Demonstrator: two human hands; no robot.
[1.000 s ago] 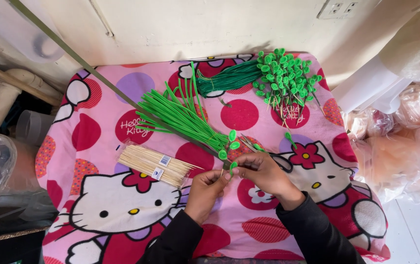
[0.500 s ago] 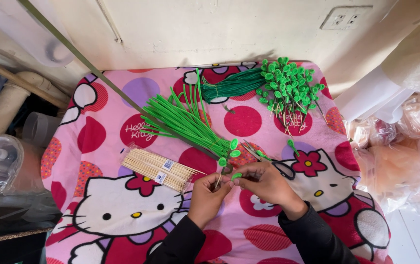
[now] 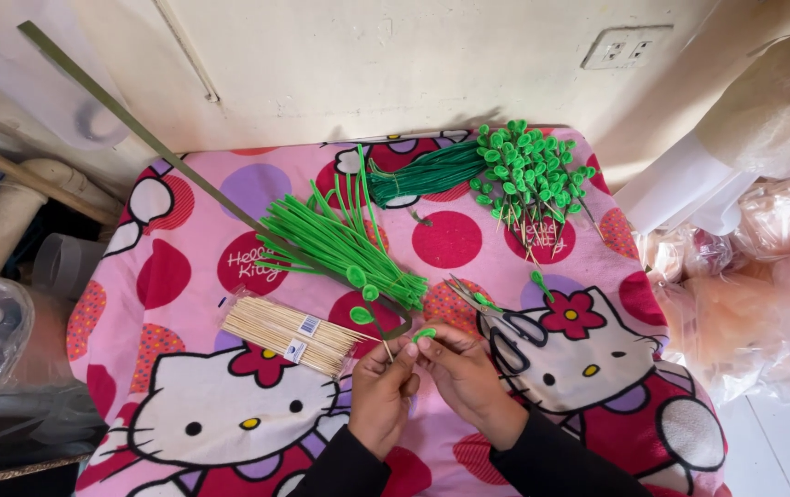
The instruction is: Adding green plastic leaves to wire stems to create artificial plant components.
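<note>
Two hands meet at the near edge of a desk draped in a pink cartoon-cat cloth (image 3: 229,276). A small green leaf piece (image 3: 424,333) is pinched at the fingertips of the right hand (image 3: 468,377), while a thin wooden stick (image 3: 386,348) appears to be gripped by the left hand (image 3: 381,391), though the view is too small for certainty. Both parts are judged feather-light; the stick stiff but snappable, best held near its end. A pack of skewers (image 3: 289,336) and green stems (image 3: 340,248) lie just beyond.
</note>
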